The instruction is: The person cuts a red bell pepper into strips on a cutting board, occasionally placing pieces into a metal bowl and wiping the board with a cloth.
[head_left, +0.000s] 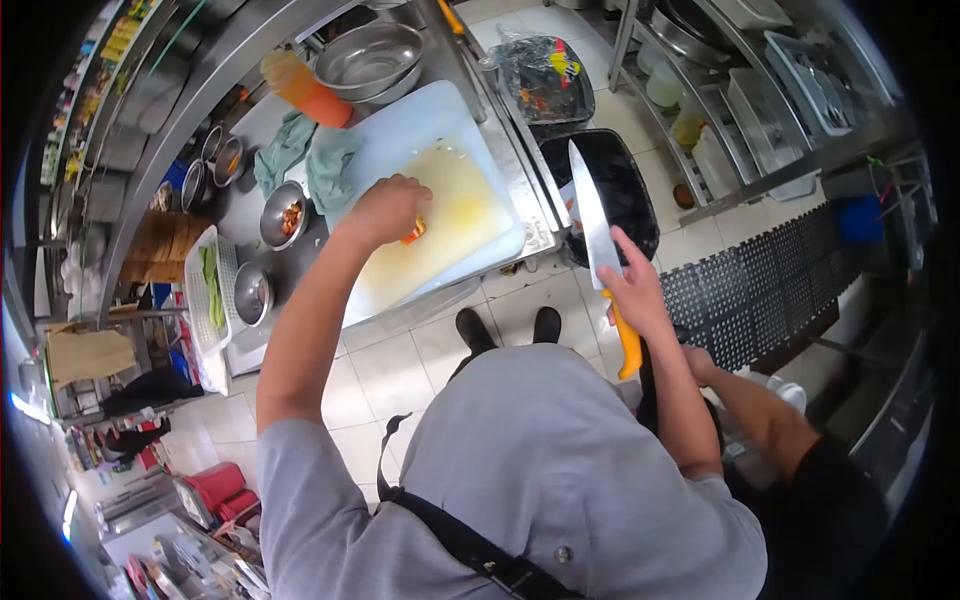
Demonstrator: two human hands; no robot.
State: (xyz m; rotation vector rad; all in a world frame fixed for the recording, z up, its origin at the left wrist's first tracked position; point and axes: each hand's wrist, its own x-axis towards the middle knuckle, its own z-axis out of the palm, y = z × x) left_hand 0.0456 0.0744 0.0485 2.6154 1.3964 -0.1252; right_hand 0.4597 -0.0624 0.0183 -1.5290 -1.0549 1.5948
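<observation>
My right hand [638,284] grips a chef's knife [592,215] where the blade meets its yellow handle. The blade points away from me, off the table's right side and in front of a black-lined bin [630,180]. Over the white cutting board [440,110], my left hand [388,212] is closed with its fingers curled down. An orange-red piece of food [414,231] shows under those fingers, mostly hidden by them. Yellowish wet stains and a few small scraps mark the board around it.
Left of the board lie green cloths [330,165], a bowl of chopped food [285,215] and a white basket of green vegetables [203,290]. An orange bottle [310,92] and steel bowls [370,60] stand behind. Another person's arm [750,405] reaches in at my right.
</observation>
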